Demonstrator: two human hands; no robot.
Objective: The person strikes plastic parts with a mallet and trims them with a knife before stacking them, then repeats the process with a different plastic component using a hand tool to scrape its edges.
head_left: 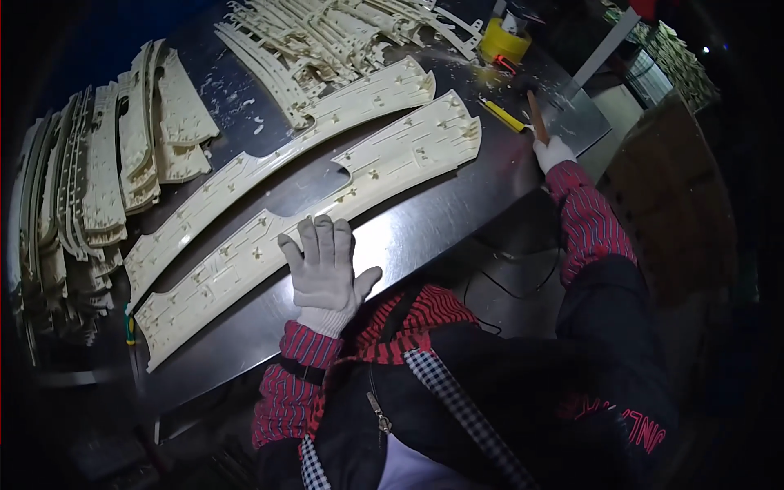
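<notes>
Two long cream plastic trim panels (306, 135) lie side by side on the metal table, their clip-studded faces up. My gloved left hand (322, 265) rests with fingers spread at the near edge of the closer panel (216, 278), its fingertips touching that panel and the palm over the tabletop. At the right, my gloved right hand (554, 153) is closed round the wooden handle of a hammer (537, 118). The hammer's dark head is hard to make out against the table. Beside it lies a yellow utility knife (501, 114).
Stacked cream panels (102, 163) line the table's left side. A heap of narrow cream strips (327, 41) covers the back. A yellow tape roll (505, 41) and a red-and-black tool (506, 64) sit at the back right. The metal table's (425, 220) front edge runs diagonally before me.
</notes>
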